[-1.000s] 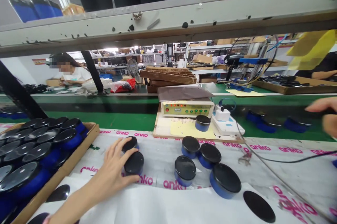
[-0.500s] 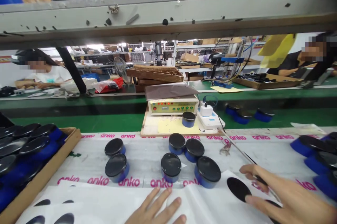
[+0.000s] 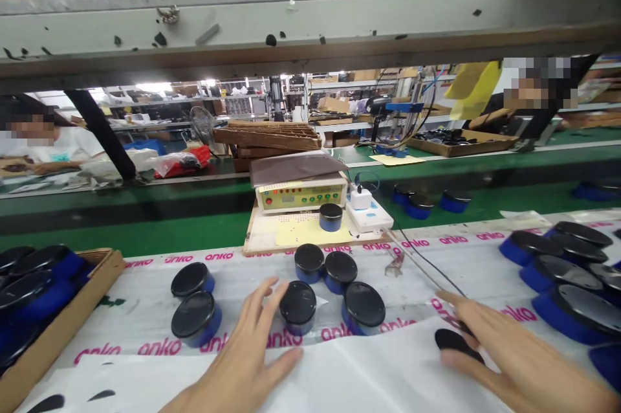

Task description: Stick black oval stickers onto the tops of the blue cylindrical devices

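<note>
A white sheet with black ovals lies along the near edge of the bench. My right hand holds its right edge, thumb beside a black oval; part of the grip is hidden. My left hand is open, thumb and fingers apart, above the sheet. Its fingertips are next to a round blue container with a glossy black top; I cannot tell whether they touch. Near it stand more such containers, one of them farther right and a pair on the left.
A cardboard tray full of blue containers stands at left, and a cluster of them at right. Behind are a control box and a white power socket with a cord. A shelf beam crosses overhead. Two people sit across the line.
My left hand has lifted off the sheet and moved up and left, towards a container. The sheet's right end has shifted right with my right hand. The view has turned slightly right.
</note>
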### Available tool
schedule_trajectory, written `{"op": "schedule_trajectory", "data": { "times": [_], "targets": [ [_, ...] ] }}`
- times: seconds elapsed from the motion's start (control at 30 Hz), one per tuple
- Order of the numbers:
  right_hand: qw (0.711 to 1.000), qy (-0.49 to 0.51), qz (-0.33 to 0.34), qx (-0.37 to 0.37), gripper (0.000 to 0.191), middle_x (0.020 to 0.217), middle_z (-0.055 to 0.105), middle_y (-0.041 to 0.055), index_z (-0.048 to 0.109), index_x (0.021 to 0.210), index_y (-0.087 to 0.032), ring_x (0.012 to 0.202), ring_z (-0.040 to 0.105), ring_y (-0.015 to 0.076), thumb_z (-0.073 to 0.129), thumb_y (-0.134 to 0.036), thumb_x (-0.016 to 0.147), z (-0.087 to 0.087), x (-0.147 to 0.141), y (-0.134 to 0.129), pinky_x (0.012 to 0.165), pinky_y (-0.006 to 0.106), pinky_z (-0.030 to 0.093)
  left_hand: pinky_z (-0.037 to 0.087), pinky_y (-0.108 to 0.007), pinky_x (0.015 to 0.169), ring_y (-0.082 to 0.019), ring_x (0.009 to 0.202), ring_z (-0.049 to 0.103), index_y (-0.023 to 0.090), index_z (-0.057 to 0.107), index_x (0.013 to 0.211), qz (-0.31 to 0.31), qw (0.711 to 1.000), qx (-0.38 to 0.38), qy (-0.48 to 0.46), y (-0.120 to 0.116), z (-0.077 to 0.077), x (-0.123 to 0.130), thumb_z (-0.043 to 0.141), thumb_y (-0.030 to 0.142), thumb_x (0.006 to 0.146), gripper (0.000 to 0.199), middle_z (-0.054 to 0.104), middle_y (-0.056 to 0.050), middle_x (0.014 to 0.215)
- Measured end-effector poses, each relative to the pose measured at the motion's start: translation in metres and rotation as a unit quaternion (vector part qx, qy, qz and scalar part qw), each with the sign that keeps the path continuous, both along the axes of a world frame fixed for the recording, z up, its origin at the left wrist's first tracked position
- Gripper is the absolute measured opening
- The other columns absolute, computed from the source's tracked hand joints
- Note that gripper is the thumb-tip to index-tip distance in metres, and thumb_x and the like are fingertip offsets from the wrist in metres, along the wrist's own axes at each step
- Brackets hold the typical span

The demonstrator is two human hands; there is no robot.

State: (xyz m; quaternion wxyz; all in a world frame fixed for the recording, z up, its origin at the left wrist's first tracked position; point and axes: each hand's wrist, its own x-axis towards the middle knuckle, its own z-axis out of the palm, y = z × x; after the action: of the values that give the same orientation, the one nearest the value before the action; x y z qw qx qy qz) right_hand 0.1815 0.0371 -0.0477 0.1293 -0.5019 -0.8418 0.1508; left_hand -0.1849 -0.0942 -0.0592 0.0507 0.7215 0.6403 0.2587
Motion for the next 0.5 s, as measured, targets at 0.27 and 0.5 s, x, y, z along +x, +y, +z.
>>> {"op": "schedule_trajectory", "data": {
  "times": [0.27,0.5],
  "targets": [
    [0.985,0.016,0.172,-0.024,0.009,0.087,0.053,0.0021,0.04,0.082,-0.024,0.074,0.06,0.0199,0.048,-0.02,0.079,0.04,-0.117,-0.009,0.062,0.031,0.043,0.037,-0.04,0.108,-0.023,0.125,0.044,0.027,0.031,0.136,-0.055,0.985,-0.068,-0.146,0.044,0.015,0.034,0.059,0.021,0.082,0.062,0.043,-0.007,0.135],
    [0.993,0.014,0.115,0.013,0.014,0.086,0.053,0.0034,0.035,0.081,-0.024,0.065,0.06,0.0203,0.048,-0.02,0.078,0.027,-0.128,-0.011,0.054,0.03,0.039,0.029,-0.056,0.107,-0.043,0.138,0.01,0.023,0.017,0.145,-0.032,0.994,-0.082,-0.062,0.071,0.031,0.024,0.081,0.031,0.054,0.112,0.002,-0.018,0.15]
  ]
}}
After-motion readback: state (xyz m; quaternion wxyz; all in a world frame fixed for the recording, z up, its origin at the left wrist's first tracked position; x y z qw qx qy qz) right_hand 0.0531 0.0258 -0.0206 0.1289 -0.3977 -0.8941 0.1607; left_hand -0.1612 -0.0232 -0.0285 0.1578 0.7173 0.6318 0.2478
